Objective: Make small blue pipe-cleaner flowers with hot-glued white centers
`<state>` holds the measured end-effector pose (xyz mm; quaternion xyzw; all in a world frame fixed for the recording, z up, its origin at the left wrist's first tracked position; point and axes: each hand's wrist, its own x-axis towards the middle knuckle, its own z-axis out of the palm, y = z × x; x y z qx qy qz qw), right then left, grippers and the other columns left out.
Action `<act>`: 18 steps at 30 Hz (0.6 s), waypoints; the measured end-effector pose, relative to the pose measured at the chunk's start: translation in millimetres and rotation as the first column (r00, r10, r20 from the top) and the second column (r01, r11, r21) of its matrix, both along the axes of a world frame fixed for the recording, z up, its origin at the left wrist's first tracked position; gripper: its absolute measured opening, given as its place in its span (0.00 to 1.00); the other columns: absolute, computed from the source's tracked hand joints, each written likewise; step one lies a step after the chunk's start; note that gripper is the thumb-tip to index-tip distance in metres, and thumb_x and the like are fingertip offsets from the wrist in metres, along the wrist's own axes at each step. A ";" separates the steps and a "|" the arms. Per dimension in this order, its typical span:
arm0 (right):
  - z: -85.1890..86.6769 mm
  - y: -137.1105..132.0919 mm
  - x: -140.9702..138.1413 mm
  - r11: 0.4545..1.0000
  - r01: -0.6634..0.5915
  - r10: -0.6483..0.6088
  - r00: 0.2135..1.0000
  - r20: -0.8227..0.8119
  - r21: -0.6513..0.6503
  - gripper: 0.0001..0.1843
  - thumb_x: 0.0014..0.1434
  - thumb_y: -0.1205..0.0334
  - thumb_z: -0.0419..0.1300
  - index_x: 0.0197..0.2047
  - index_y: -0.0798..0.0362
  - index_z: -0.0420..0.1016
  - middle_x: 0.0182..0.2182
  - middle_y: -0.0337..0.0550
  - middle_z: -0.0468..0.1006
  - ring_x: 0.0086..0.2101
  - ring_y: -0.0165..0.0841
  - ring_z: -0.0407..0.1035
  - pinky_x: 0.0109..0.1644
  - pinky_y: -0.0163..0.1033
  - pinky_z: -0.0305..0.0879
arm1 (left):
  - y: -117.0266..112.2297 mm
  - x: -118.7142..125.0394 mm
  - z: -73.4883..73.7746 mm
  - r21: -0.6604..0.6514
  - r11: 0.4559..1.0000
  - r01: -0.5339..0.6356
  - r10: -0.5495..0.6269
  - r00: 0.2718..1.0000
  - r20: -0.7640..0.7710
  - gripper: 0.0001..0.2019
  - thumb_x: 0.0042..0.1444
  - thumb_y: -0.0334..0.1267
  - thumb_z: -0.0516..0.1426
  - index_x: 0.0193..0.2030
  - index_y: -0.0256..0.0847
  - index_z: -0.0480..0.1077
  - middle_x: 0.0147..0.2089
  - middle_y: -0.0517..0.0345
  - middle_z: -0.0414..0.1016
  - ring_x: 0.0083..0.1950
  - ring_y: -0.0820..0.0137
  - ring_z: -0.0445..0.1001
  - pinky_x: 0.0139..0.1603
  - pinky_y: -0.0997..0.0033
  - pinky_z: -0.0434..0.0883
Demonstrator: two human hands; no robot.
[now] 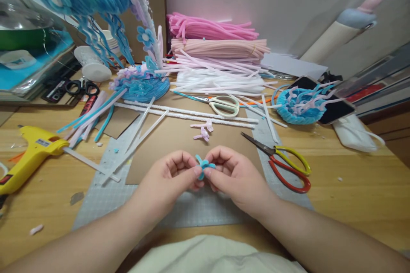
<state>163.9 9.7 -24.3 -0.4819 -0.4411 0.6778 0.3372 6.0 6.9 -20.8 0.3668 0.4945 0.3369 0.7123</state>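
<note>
Between my fingertips is a small blue pipe-cleaner flower (204, 164) with several looped petals. My left hand (174, 175) pinches it from the left, thumb on top. From the other side my right hand (235, 175) grips it the same way, so both hands are closed on the one flower. They hover over a brown cardboard sheet (179, 136) on a grey cutting mat (211, 215). Just beyond the fingers lie two little pale pink pipe-cleaner pieces, one (206, 125) behind the other (203, 135).
Scissors with red and yellow handles (290, 166) lie at right; pale-handled scissors (224, 106) lie farther back. A yellow glue gun (35, 151) is at left. Pink pipe-cleaner bundles (211, 27) are stacked by the wall. A blue woven piece (301, 111) rests near a phone (339, 108).
</note>
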 end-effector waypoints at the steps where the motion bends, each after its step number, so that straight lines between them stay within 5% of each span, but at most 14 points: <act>1: 0.5 -0.1 0.1 1.000 0.010 -0.010 1.000 -0.018 0.018 0.10 0.48 0.64 0.61 0.34 0.53 0.65 0.23 0.32 0.69 0.21 0.22 0.62 0.23 0.28 0.58 | 0.1 0.3 0.0 0.014 1.000 -0.001 0.001 1.000 -0.010 0.09 0.50 0.36 0.62 0.29 0.37 0.66 0.24 0.64 0.73 0.27 0.77 0.71 0.32 0.78 0.68; 4: 1.9 -0.6 0.3 0.998 0.057 -0.056 0.996 -0.074 0.020 0.13 0.48 0.62 0.61 0.37 0.52 0.64 0.28 0.34 0.69 0.22 0.23 0.63 0.22 0.29 0.57 | 0.6 0.0 -0.2 0.035 0.999 -0.019 0.020 1.000 -0.018 0.08 0.50 0.36 0.62 0.29 0.37 0.66 0.24 0.65 0.72 0.27 0.77 0.70 0.32 0.78 0.67; 10: 1.0 -3.8 -2.0 0.997 -0.025 0.022 0.999 0.048 0.074 0.06 0.51 0.63 0.59 0.31 0.52 0.63 0.21 0.32 0.67 0.22 0.25 0.63 0.26 0.31 0.61 | -1.1 0.7 0.8 0.139 0.989 -0.045 0.058 0.994 -0.093 0.06 0.49 0.34 0.61 0.32 0.38 0.67 0.27 0.63 0.72 0.29 0.75 0.70 0.32 0.76 0.68; 18: -4.6 -8.1 -1.9 0.957 -0.113 0.026 0.950 0.311 0.267 0.02 0.52 0.68 0.56 0.31 0.52 0.67 0.22 0.33 0.66 0.22 0.25 0.60 0.24 0.30 0.57 | -9.0 -1.1 -5.4 0.374 0.918 0.131 0.022 0.925 -0.379 0.02 0.53 0.34 0.56 0.34 0.41 0.68 0.32 0.60 0.73 0.33 0.71 0.72 0.35 0.72 0.69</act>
